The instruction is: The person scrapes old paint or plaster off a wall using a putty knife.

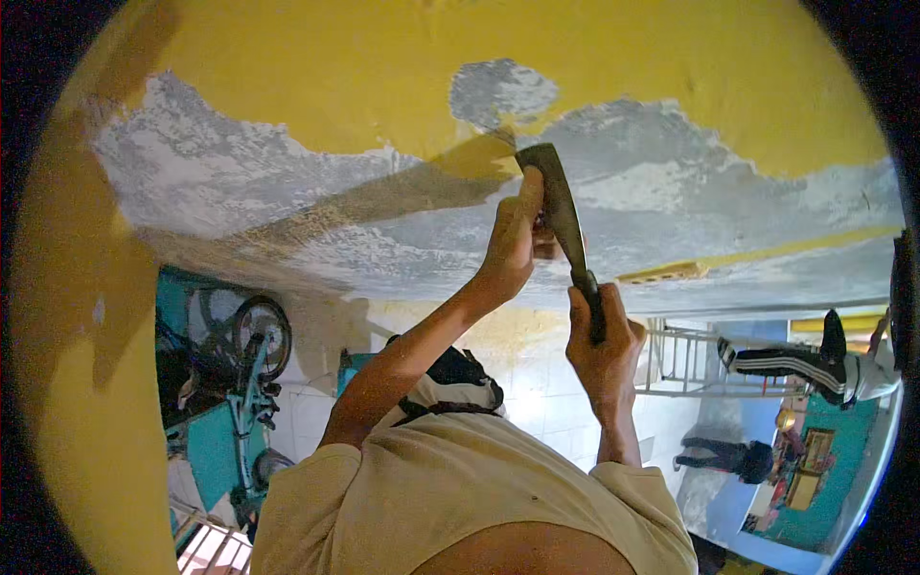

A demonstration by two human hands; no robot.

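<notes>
A long, dark flat blade (pixel 565 216) with a squared, wider end points up against the wall (pixel 316 57). My right hand (pixel 606 350) is closed around its dark handle (pixel 594 302). Higher up, my left hand (pixel 513 240) pinches the blade, thumb lying along its flat side and fingers behind. Yellow paint covers the upper wall, with a ragged grey and white bare area (pixel 383 225) below it. The blade's end is by the border between paint and bare surface, near a separate grey patch (pixel 498 91). Whether it touches the wall, I cannot tell.
A bicycle (pixel 251 402) stands at the left beside teal surfaces. At the right are a white ladder (pixel 680 359), a person in dark striped trousers (pixel 786 364), and another person in dark clothes (pixel 724 455). A yellowish strip (pixel 666 273) lies along the wall, right of my hands.
</notes>
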